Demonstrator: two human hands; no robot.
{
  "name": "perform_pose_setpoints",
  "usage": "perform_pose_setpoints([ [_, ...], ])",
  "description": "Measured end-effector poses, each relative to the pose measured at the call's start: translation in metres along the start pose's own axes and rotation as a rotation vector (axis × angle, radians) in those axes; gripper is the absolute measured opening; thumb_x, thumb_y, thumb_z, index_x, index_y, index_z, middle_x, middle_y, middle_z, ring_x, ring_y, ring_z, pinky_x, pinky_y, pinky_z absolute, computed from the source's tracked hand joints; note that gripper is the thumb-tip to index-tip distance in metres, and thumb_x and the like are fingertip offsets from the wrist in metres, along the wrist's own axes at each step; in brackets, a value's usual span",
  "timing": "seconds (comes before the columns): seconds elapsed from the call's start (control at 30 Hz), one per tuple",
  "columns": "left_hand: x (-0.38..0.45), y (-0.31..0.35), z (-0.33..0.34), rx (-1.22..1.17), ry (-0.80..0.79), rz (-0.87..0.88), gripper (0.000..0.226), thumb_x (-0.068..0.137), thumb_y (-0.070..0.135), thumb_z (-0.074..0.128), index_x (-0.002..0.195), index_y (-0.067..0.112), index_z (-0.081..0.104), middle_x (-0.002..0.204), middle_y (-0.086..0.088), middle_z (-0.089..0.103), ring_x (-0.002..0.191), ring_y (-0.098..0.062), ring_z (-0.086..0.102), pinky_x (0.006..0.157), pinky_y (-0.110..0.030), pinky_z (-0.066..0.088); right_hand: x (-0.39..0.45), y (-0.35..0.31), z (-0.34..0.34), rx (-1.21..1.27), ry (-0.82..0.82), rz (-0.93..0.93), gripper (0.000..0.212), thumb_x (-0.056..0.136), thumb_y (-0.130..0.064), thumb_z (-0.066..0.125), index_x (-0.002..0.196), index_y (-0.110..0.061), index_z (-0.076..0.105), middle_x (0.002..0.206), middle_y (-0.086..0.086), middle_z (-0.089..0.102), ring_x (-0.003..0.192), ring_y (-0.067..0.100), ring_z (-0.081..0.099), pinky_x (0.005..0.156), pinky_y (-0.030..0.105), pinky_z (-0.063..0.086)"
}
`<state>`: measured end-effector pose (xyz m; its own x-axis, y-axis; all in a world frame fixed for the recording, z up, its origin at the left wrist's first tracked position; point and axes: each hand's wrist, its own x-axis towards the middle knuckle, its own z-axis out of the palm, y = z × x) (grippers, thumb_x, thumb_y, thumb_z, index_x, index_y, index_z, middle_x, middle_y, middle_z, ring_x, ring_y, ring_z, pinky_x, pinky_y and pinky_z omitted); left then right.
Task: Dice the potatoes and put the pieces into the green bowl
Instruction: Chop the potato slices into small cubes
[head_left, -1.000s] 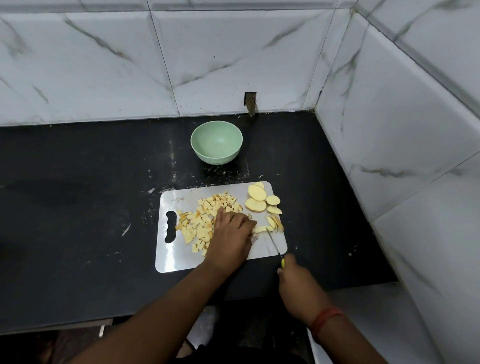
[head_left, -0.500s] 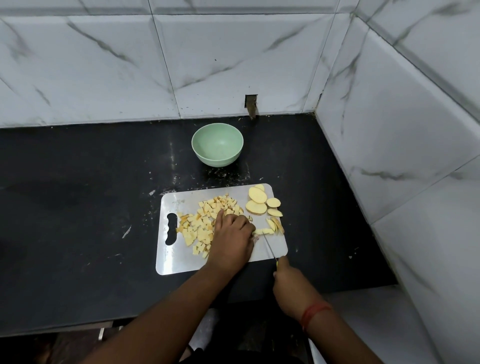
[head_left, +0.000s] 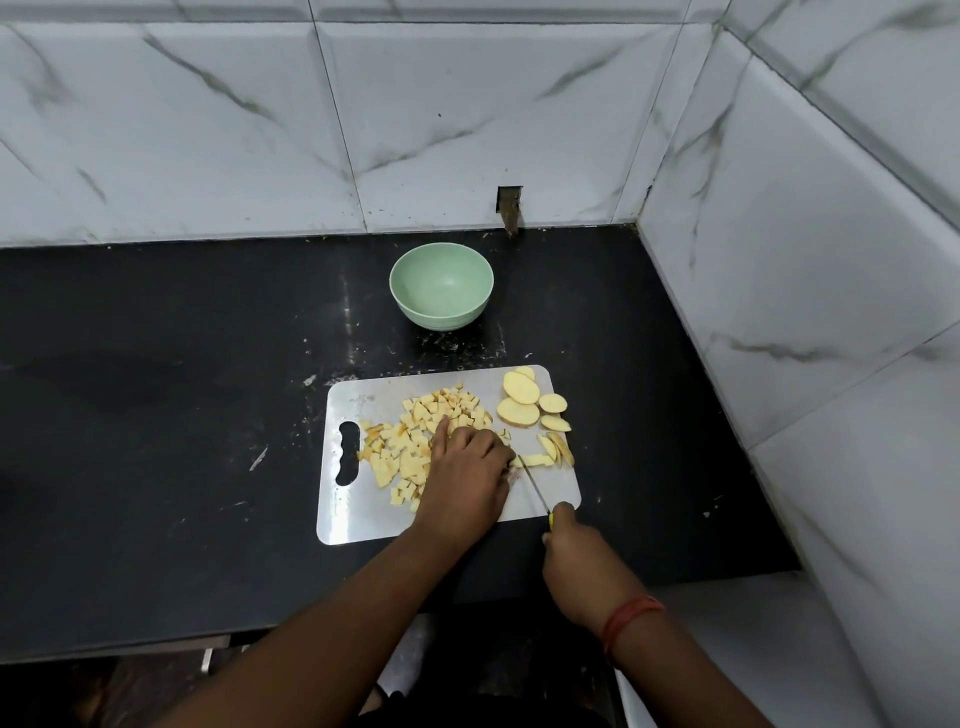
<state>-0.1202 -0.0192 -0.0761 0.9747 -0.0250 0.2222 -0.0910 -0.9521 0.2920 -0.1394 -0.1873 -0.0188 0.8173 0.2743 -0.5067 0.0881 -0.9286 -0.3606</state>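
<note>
Head view: metal cutting board (head_left: 363, 514) flat on black counter (head_left: 156, 415), right edge close to the marble side wall (head_left: 779, 312). Left hand (head_left: 465, 480) curled over potato strips (head_left: 535, 460), pinning them mid-board. Right hand (head_left: 582, 571) wrapped round knife (head_left: 535, 488) handle at the board's near-right corner, blade across the strips. Diced pile (head_left: 410, 447) toward the handle slot, round slices (head_left: 522, 400) at far-right corner. Green bowl (head_left: 441, 317) beyond, well apart, nothing inside. Loads of bare counter out left.
</note>
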Motion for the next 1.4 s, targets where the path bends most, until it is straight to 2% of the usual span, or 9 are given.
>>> perform_pose_setpoints([
  [0.3,0.001,0.002,0.002,0.028,0.029,-0.014,0.013,0.088,0.030,0.073,0.099,0.022,0.071,0.100,0.005,0.063,0.102,-0.022,0.057,0.117,-0.058,0.031,0.000,0.002,0.003,0.026,-0.088,0.061,0.022,0.097,-0.010,0.039,0.119,-0.008,0.037,0.096,0.011,0.060,0.081,0.024,0.059,0.061,0.030,0.039],
  [0.43,0.000,0.002,0.004,0.037,0.053,-0.010,0.018,0.087,0.028,0.075,0.103,0.022,0.071,0.102,0.004,0.063,0.103,-0.023,0.057,0.117,-0.058,0.031,-0.016,0.012,-0.010,0.120,-0.135,0.046,0.006,0.101,-0.019,0.039,0.103,-0.014,0.040,0.095,0.008,0.059,0.086,0.022,0.059,0.070,0.028,0.039],
  [0.5,0.000,0.003,0.004,0.038,0.077,0.016,0.025,0.086,0.026,0.075,0.109,0.019,0.069,0.107,0.001,0.063,0.105,-0.024,0.058,0.118,-0.058,0.030,-0.020,0.016,-0.023,0.220,-0.098,0.029,0.011,0.102,-0.026,0.041,0.097,-0.016,0.044,0.090,0.004,0.058,0.082,0.018,0.056,0.069,0.029,0.040],
  [0.67,0.007,0.014,0.002,0.124,0.062,0.354,0.028,0.093,0.024,0.065,0.120,0.016,0.068,0.122,-0.004,0.063,0.120,-0.027,0.056,0.117,-0.060,0.029,-0.021,0.022,-0.049,0.468,0.083,0.054,0.021,0.101,-0.026,0.045,0.087,-0.010,0.045,0.077,0.004,0.054,0.068,0.017,0.050,0.063,0.033,0.039],
  [0.8,0.012,0.019,0.004,0.174,0.033,0.481,0.027,0.096,0.026,0.060,0.119,0.015,0.070,0.111,-0.002,0.065,0.108,-0.024,0.059,0.120,-0.056,0.028,-0.016,0.027,-0.050,0.548,0.128,0.064,0.024,0.100,-0.027,0.047,0.085,-0.009,0.042,0.070,0.004,0.048,0.062,0.017,0.044,0.062,0.035,0.041],
  [0.93,0.010,0.011,0.001,0.209,0.029,0.409,0.022,0.099,0.030,0.053,0.106,0.016,0.068,0.103,-0.001,0.061,0.101,-0.023,0.058,0.122,-0.055,0.023,-0.012,0.033,-0.048,0.589,0.104,0.066,0.023,0.100,-0.031,0.046,0.084,-0.015,0.042,0.069,0.003,0.047,0.059,0.016,0.043,0.058,0.033,0.038],
  [1.03,0.012,0.004,-0.003,0.208,0.023,0.303,0.020,0.099,0.033,0.054,0.099,0.016,0.065,0.107,-0.004,0.060,0.107,-0.025,0.057,0.123,-0.055,0.021,-0.010,0.036,-0.048,0.579,0.090,0.061,0.021,0.101,-0.032,0.044,0.085,-0.018,0.043,0.070,0.002,0.048,0.059,0.015,0.044,0.057,0.031,0.037],
  [1.2,0.021,0.013,0.004,0.213,-0.051,0.415,0.041,0.100,0.040,0.052,0.129,0.013,0.062,0.135,-0.008,0.059,0.128,-0.026,0.052,0.124,-0.053,0.019,-0.006,0.034,-0.049,0.555,0.090,0.050,0.020,0.100,-0.033,0.045,0.088,-0.016,0.043,0.071,0.004,0.051,0.059,0.017,0.046,0.056,0.031,0.037],
  [1.4,0.019,0.014,0.007,0.220,-0.091,0.364,0.043,0.101,0.044,0.046,0.131,0.016,0.062,0.136,-0.006,0.058,0.131,-0.025,0.051,0.123,-0.056,0.018,-0.002,0.035,-0.054,0.556,0.083,0.046,0.020,0.100,-0.033,0.044,0.092,-0.016,0.045,0.070,0.004,0.050,0.058,0.016,0.045,0.057,0.032,0.037],
])
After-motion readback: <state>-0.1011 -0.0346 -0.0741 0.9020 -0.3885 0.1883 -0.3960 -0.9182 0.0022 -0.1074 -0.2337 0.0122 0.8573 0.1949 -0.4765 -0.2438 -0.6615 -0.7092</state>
